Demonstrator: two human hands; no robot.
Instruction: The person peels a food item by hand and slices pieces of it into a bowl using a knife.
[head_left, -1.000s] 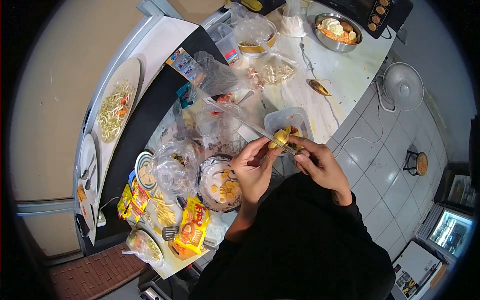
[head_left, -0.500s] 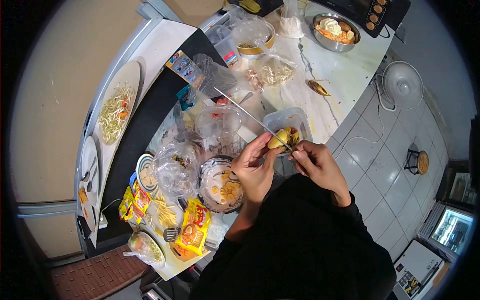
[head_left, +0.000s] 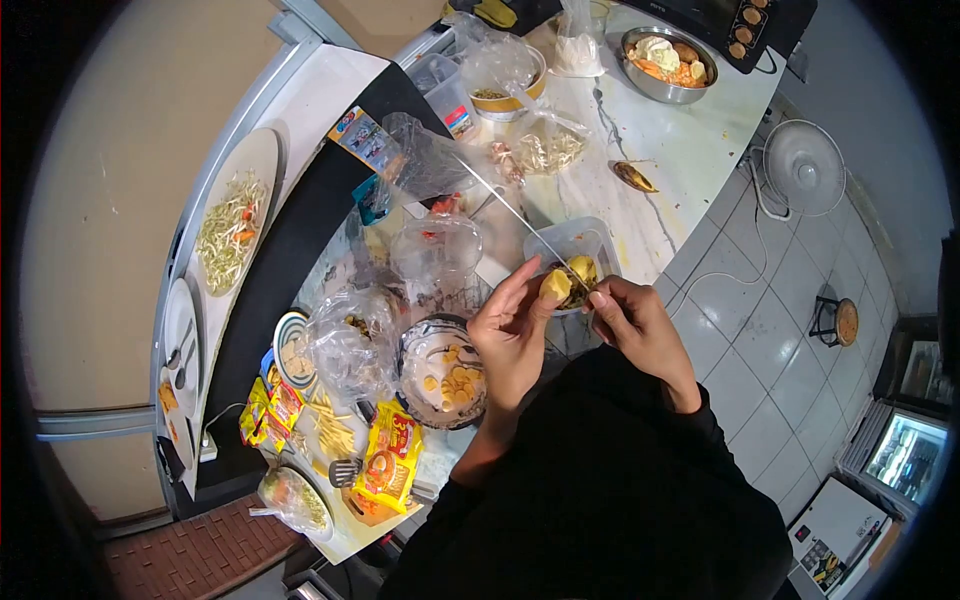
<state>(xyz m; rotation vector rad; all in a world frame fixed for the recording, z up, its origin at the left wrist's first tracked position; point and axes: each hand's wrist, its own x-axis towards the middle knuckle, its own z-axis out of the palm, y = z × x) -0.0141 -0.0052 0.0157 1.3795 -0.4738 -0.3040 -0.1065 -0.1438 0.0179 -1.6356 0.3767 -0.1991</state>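
Note:
My left hand (head_left: 512, 318) is closed on a yellow piece of what looks like peeled banana (head_left: 557, 285), held between thumb and fingers. My right hand (head_left: 640, 322) grips a long thin knife (head_left: 515, 212); its handle is hidden in the fist. The blade slants up and left, passing just beside the yellow piece. Another yellow chunk (head_left: 582, 267) shows on the blade's far side. Under the hands stands a clear plastic tub (head_left: 598, 232) with dark and yellow bits inside. Left of my left hand, a plate (head_left: 428, 362) carries several yellow slices.
A dark-spotted banana or peel (head_left: 634, 177) lies on the marble counter (head_left: 680, 150). A steel bowl (head_left: 672, 85) of vegetables stands at the far right. Plastic bags (head_left: 350, 345), yellow packets (head_left: 390, 455) and a spatula (head_left: 344, 472) crowd the left side. A fan (head_left: 804, 168) stands beyond the counter.
The yellow piece was one larger chunk under the blade; now a smaller piece is in my left hand, apart from the chunk beyond the knife. The blade tip has shifted right and up.

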